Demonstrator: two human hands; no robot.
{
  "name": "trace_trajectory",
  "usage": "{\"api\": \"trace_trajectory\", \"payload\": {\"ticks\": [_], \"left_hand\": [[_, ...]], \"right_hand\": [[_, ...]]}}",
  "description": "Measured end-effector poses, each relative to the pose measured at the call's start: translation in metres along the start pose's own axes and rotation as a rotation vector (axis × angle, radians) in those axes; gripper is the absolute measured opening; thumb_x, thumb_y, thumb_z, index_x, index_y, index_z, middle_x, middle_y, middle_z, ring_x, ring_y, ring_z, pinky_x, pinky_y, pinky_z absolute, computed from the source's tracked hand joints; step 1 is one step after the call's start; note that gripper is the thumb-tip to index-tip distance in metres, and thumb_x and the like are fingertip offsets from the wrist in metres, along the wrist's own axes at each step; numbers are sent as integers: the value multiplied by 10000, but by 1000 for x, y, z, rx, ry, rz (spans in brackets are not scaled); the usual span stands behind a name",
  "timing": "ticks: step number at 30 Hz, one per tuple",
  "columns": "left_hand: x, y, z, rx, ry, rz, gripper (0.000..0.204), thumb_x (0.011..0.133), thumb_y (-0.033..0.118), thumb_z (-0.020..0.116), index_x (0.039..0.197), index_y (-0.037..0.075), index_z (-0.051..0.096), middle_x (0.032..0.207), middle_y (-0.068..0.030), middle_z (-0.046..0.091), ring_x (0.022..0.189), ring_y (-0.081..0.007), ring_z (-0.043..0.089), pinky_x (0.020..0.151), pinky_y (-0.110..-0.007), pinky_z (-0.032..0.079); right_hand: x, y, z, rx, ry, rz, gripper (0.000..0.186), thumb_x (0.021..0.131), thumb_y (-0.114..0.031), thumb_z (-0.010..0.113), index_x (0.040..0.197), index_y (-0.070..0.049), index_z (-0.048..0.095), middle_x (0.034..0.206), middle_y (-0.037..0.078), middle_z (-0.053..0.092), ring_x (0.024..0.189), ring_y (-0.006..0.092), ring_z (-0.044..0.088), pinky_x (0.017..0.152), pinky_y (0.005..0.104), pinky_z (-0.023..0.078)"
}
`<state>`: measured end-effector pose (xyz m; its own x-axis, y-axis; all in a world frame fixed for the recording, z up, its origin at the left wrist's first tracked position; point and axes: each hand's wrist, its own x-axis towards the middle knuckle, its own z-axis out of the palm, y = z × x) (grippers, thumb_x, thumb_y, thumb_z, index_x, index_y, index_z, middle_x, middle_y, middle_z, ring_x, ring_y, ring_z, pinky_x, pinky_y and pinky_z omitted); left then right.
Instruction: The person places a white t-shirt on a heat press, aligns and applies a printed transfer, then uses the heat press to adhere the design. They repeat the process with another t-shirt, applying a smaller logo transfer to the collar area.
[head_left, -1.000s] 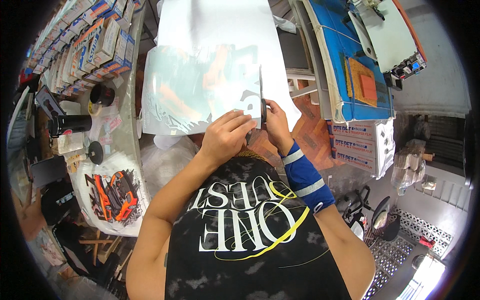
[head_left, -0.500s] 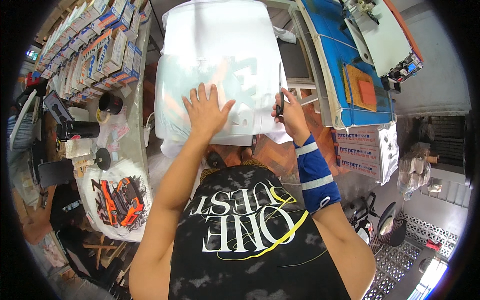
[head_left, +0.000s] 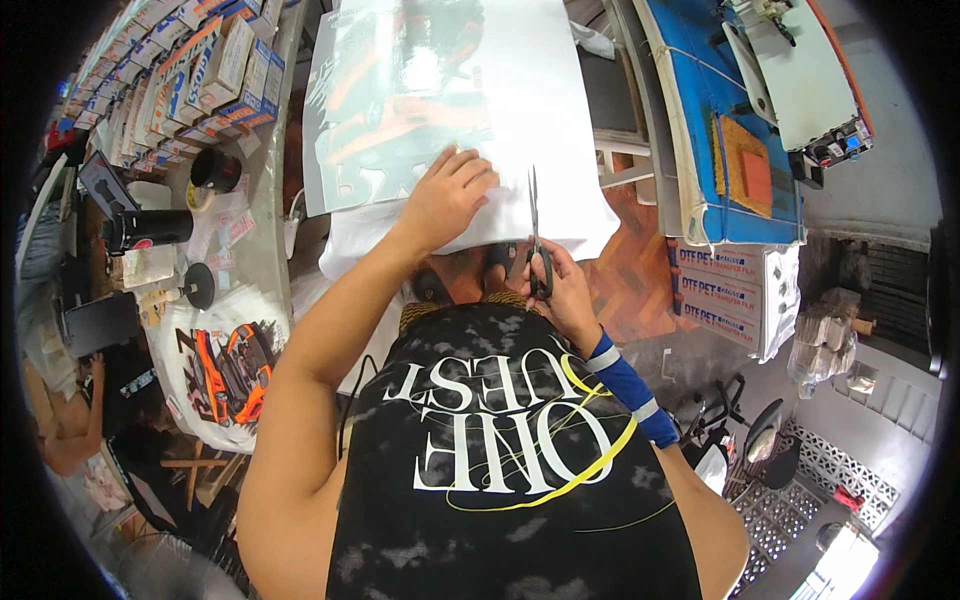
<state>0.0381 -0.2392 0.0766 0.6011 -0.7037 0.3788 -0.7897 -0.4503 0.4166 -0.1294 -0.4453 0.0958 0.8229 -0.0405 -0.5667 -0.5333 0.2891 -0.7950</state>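
Note:
At the near edge of a clear film sheet (head_left: 395, 135) with a faint orange and pale print, my left hand (head_left: 447, 200) has its fingers bent and close together on the film. Its thumb is mostly hidden. The film lies over a white cloth (head_left: 545, 110) that is spread on the work surface and hangs down at the front. Black-handled scissors (head_left: 540, 275) are held in my right hand (head_left: 565, 290), close to my body, with the blades pointing away from me over the cloth's front edge.
A bench (head_left: 268, 190) on the left bears stacked boxes (head_left: 225, 90), a black mug (head_left: 215, 170) and printed car graphics (head_left: 230, 370). On the right stand a blue-topped table (head_left: 690, 130) and white cartons (head_left: 730, 295). Another person's arm (head_left: 75, 430) shows at the far left.
The film has shifted away from me and left. My left hand went from lying flat and spread to bent fingers at its near edge. My right hand brought the scissors nearer my body.

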Motion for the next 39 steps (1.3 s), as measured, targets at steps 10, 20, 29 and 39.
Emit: {"api": "trace_trajectory", "payload": {"ticks": [10,20,29,39], "left_hand": [[-13,13,12,37,269,-15,163,839,85,647,972,65,739,1101,-72,724,1153,-305,656,1071,-490,482],[-12,17,10,16,271,-46,165,846,77,648,984,67,738,1086,-71,728,1147,-300,656,1077,-486,473],[-2,21,11,42,280,7,209,839,87,617,1019,61,719,1089,-74,729,1105,-295,677,1025,-471,515],[-3,43,-11,-50,317,-21,225,772,52,662,988,49,726,1053,-88,742,1034,-296,714,932,-446,573]], "right_hand": [[-6,9,27,-103,-56,-1,484,1020,-238,624,1431,-40,461,923,63,610,714,141,655,553,258,535],[1,7,30,-95,-28,12,492,1009,-213,642,1421,-17,459,893,53,611,672,124,642,504,248,501],[6,-5,35,-119,0,49,459,1012,-210,636,1400,-19,482,844,35,606,636,108,620,466,226,474],[35,-22,41,36,33,55,388,1013,-225,634,1333,-29,534,791,39,595,590,117,590,474,244,461]]}}
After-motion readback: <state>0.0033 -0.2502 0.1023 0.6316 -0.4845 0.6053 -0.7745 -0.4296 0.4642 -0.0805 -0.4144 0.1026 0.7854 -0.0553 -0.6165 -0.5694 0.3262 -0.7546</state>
